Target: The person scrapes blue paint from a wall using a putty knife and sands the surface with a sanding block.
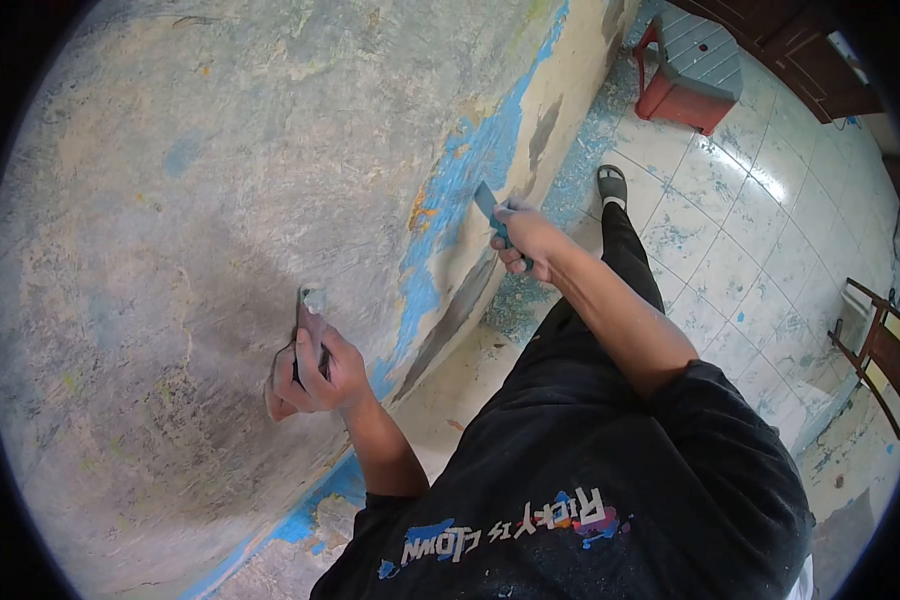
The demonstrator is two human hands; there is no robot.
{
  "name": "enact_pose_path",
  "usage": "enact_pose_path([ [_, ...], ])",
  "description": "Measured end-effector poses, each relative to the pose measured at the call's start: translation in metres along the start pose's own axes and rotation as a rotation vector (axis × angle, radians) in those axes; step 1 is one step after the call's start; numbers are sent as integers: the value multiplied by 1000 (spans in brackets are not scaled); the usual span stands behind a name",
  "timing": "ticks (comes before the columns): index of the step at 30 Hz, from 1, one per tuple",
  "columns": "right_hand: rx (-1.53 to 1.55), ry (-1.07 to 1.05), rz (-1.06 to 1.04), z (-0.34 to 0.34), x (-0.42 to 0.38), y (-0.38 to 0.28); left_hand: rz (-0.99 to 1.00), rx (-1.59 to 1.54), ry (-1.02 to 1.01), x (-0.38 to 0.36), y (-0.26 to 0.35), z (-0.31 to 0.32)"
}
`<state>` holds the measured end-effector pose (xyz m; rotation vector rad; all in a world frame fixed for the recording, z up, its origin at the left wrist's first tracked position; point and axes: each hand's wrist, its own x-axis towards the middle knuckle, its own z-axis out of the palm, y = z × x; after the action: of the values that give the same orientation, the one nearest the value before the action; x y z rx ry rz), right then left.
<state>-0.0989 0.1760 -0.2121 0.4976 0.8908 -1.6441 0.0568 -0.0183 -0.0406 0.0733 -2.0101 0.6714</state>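
My left hand (320, 370) is wrapped round a small tool (312, 305) with a pale, smeared tip, held close to the bare grey part of the wall (220, 170). Further right, my right hand (530, 242) grips a putty knife (486, 198) by its teal handle. The knife's flat blade points up and left, at or near a strip of blue paint (450, 180) on the wall. Whether either tool touches the surface I cannot tell.
A red and grey stool (688, 70) stands on the tiled floor (740, 250) at the upper right. Paint flakes lie along the wall's foot. A wooden chair (878, 355) is at the far right. My sandalled foot (612, 185) is below the right arm's side of the wall.
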Motion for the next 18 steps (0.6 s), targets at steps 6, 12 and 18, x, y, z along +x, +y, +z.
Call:
enact_pose_path([
  [6,33,-4,30,-8,12,1,50,54,-5,7,2,-3],
  [12,18,14,11,-4,12,6,58,62,-16,6,1,-3],
  [18,-31,36,9,4,7,9,74,73,-19,9,2,-6],
])
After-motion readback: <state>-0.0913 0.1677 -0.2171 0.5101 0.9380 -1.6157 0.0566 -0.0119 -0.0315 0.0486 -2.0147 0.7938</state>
